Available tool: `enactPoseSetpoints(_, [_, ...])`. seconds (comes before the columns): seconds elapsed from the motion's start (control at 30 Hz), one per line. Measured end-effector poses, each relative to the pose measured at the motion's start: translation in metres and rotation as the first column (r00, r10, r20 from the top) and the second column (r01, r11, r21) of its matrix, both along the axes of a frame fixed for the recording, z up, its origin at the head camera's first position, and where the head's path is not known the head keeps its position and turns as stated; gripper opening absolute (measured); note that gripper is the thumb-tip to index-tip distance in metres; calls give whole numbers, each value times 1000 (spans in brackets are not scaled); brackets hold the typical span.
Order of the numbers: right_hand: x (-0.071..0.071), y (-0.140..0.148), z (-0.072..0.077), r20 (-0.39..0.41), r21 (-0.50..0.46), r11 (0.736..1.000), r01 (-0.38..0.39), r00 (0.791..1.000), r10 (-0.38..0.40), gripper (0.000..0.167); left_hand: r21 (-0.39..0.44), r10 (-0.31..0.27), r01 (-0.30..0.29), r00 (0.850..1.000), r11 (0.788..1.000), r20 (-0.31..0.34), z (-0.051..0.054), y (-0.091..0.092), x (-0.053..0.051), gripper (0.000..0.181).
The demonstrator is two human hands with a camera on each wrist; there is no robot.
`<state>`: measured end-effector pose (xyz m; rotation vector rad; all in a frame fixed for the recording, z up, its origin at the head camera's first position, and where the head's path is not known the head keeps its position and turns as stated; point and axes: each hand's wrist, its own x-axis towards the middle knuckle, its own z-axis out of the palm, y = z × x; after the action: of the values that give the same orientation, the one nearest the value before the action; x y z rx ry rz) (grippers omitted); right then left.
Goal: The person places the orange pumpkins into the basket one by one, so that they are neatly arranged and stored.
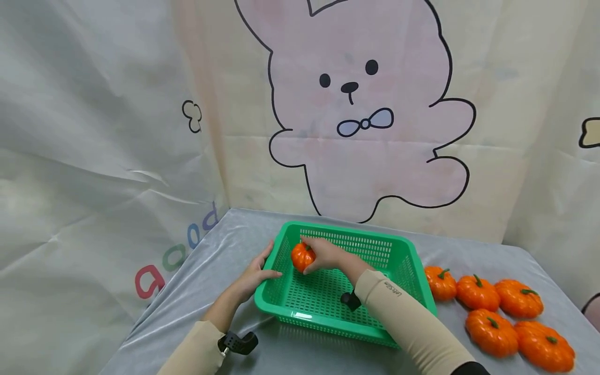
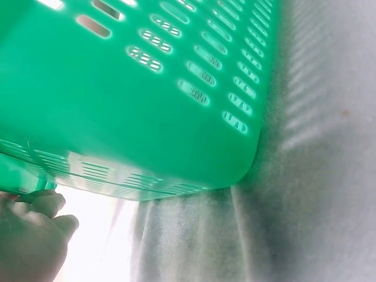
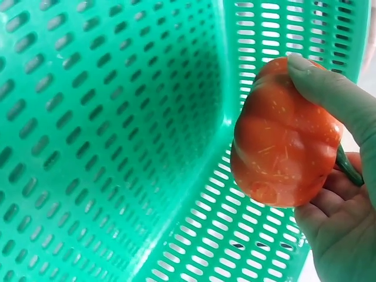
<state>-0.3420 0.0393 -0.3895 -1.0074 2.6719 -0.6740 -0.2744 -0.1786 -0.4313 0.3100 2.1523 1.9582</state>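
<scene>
A small orange toy pumpkin [image 1: 302,257] with a green stem is held up inside the green plastic basket [image 1: 323,324], near its left end. My right hand [image 1: 324,253] grips it between thumb and fingers; the right wrist view shows the thumb on one side of the pumpkin [image 3: 282,141] and the fingers on the other. At the basket's left rim, my left hand [image 1: 254,274] holds on, thumb over the edge and fingers along the outside. In the left wrist view, part of that hand [image 2: 35,229] shows beside the perforated basket wall [image 2: 117,117].
Several more orange pumpkins [image 1: 492,333] lie on the grey cloth-covered table [image 1: 244,229], right of the basket. A curtain [image 1: 487,104] with a cartoon bear hangs behind the table. Another curtain [image 1: 103,130] closes off the left side.
</scene>
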Motion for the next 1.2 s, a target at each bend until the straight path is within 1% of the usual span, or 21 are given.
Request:
enactPoseSetpoints(0.23, [1, -5, -5, 7, 16, 1000, -5, 1000, 5, 88, -2, 6, -6, 1000, 1000, -5, -1, 0, 0, 89])
enactPoseSetpoints(0.4, [1, -8, -5, 16, 30, 1000, 2, 1000, -2, 87, -5, -9, 9, 1000, 1000, 5, 0, 0, 1, 89])
enactPoseSetpoints(0.57, [1, -10, -7, 5, 42, 999, 3, 1000, -3, 88, -19, -11, 11, 1000, 1000, 6, 2, 0, 2, 88])
enactPoseSetpoints(0.8, [-2, -11, -9, -14, 52, 999, -15, 1000, 16, 88, -11, -13, 13, 1000, 1000, 9, 1, -1, 1, 89])
enactPoseSetpoints(1.0, [-4, -13, -13, -27, 66, 998, -5, 1000, 7, 89, -23, -11, 11, 1000, 1000, -8, 1, -1, 1, 89])
enactPoseSetpoints(1.1, [-4, -14, -14, -26, 62, 998, -1, 1000, 2, 89, -25, -7, 7, 1000, 1000, -1, 1, -1, 2, 90])
enactPoseSetpoints(1.13, [-4, -14, -14, -24, 61, 998, 2, 1000, -1, 89, -27, -9, 8, 1000, 1000, -7, 1, -1, 2, 89])
enactPoseSetpoints(1.2, [-3, -14, -15, -22, 56, 998, 13, 1000, -11, 89, -25, -3, 3, 1000, 1000, 2, 1, 0, 2, 90])
